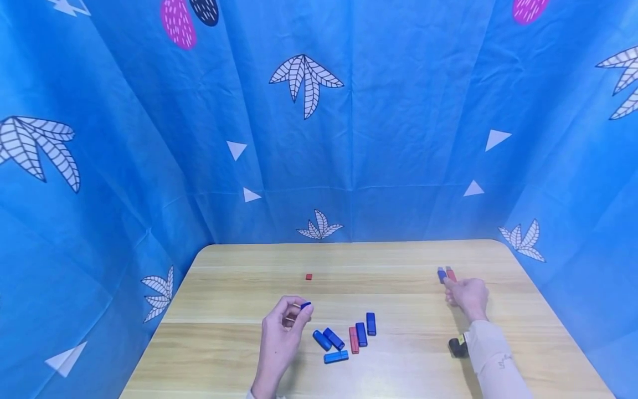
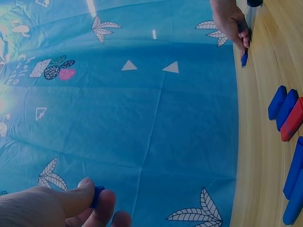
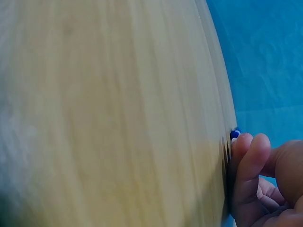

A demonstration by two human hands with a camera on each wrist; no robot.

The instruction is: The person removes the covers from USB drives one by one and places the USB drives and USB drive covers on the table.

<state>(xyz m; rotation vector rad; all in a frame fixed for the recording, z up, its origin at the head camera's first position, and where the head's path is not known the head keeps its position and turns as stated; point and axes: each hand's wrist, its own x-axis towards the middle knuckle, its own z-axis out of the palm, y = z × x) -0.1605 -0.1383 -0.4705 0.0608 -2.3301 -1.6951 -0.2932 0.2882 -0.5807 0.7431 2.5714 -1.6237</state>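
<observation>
Between thumb and fingers, my left hand (image 1: pixel 283 338) pinches a small dark blue USB stick cap (image 1: pixel 306 305) above the table; most of it is hidden by the fingertips. Far to the right, my right hand (image 1: pixel 469 296) holds a blue USB stick (image 1: pixel 442 274) by its near end, its metal plug pointing away. Right beside that lies a red USB stick (image 1: pixel 451 274), plug also bare. In the right wrist view only a bit of the blue stick (image 3: pixel 235 133) shows past the fingertips. A small red cap (image 1: pixel 309 276) lies beyond my left hand.
Several capped sticks lie near the middle front of the wooden table (image 1: pixel 399 377), among them a red one (image 1: pixel 354 339), a dark blue one (image 1: pixel 371 324) and a light blue one (image 1: pixel 336 357). A black wrist device (image 1: pixel 457 347) is at the right sleeve. Blue patterned cloth (image 1: pixel 399 111) surrounds the table.
</observation>
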